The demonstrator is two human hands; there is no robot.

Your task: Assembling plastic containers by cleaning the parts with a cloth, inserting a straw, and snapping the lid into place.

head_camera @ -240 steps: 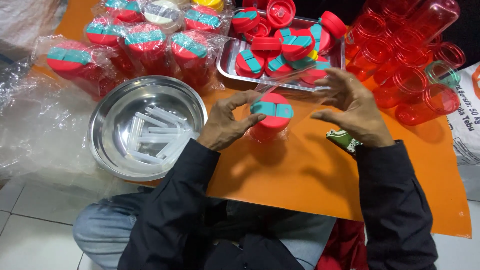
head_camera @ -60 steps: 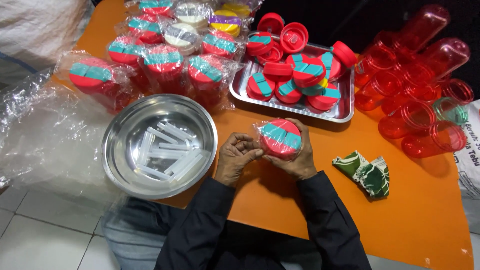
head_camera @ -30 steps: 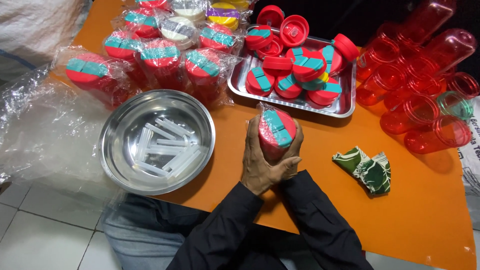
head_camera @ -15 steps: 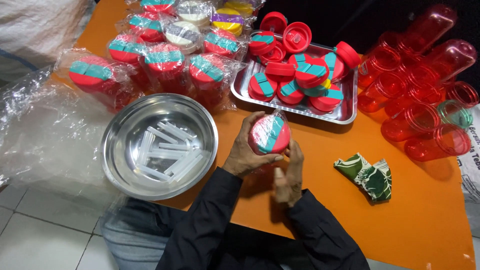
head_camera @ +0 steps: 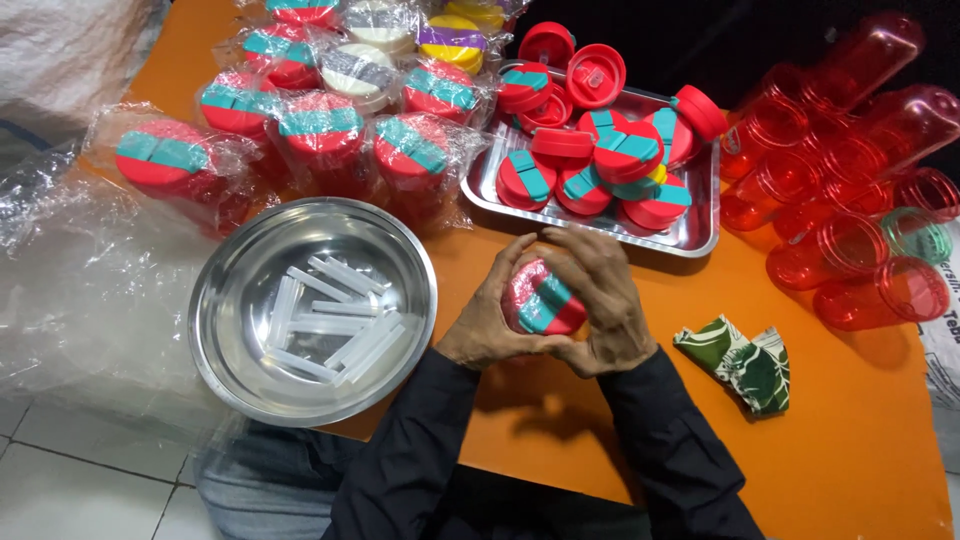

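Observation:
Both my hands wrap around one red bottle with a red lid and teal flip tab (head_camera: 542, 298), held upright over the orange table (head_camera: 880, 420). My left hand (head_camera: 492, 322) cups its left side and base. My right hand (head_camera: 598, 300) covers the top and right side, fingers curled over the lid. Only the lid's centre shows between my fingers; the bottle's body is hidden.
A round steel bowl (head_camera: 220, 310) with several clear plastic strips sits to the left. A steel tray (head_camera: 690, 232) of red lids lies behind my hands. Wrapped capped bottles (head_camera: 320, 125) stand far left, open red bottles (head_camera: 850, 240) lie right, a folded green cloth (head_camera: 745, 360) near right. Plastic wrap (head_camera: 80, 300) hangs at left.
Half a second ago only my left hand held the bottle while my right hand was lower; now my right hand has come up and closed over the lid.

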